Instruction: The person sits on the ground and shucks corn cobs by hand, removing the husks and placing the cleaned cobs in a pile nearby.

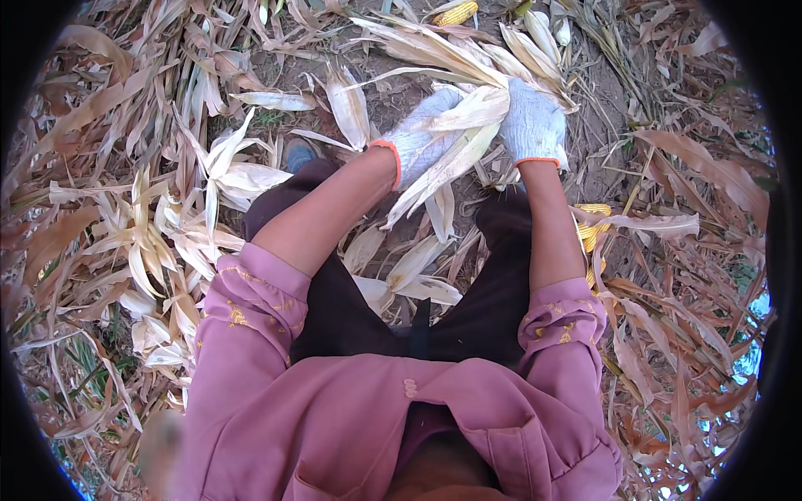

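Note:
Pale dry corn husk leaves (467, 122) fan out between my two gloved hands, some draped over the left one and others spreading up and to the left. My left hand (429, 134), in a white knit glove with an orange cuff, is curled around the husk from beneath; its fingers are mostly covered. At the point where the leaves join, my right hand (534, 122), gloved the same way, is closed against the husk. Its fingertips face away from view. Whether a cob is inside the husk cannot be seen.
Yellow corn cobs (592, 225) lie beside my right forearm, and another cob (455, 14) rests on the soil at the top. Opened husks (229, 169) are heaped to my left. Dry corn stalks and leaves (683, 169) cover the right side. A shoe (299, 154) shows beyond my left knee.

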Tool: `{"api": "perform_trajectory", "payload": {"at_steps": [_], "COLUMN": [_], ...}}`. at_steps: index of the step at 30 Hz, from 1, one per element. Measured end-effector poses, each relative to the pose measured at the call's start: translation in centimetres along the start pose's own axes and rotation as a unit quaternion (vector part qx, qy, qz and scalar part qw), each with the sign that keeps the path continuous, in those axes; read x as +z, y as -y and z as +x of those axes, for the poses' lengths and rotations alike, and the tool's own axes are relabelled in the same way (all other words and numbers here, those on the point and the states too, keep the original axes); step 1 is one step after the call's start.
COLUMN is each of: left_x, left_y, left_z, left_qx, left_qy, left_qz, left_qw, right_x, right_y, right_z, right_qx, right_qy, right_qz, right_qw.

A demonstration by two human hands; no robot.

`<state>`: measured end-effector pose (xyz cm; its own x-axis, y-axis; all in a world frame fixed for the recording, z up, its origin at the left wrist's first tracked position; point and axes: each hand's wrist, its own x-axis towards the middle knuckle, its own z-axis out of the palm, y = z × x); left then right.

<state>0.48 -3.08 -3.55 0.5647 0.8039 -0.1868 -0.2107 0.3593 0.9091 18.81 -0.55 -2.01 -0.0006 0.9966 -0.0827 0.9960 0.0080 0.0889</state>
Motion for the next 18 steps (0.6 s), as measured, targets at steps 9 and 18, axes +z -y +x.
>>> {"api": "perform_trajectory", "payload": {"at_steps": [9,18], "left_x": [4.1,0.7], "left_y": [-0.6,-3.4], "left_z": [1.7,1.0], "left_qx": [0.04,0.0], "left_qy": [-0.154,-0.084], "left_qz": [-0.213,-0.362], "left_qw": [0.964,0.929], "right_x": [5.6,1.8], "right_y": [-0.1,-1.2], "right_z": [2.5,1.4], "right_qx": [0.251,0.223], "right_qy": [0.005,-0.037], "right_qz": [0.826,0.863], "right_qw": [0.505,0.451]}}
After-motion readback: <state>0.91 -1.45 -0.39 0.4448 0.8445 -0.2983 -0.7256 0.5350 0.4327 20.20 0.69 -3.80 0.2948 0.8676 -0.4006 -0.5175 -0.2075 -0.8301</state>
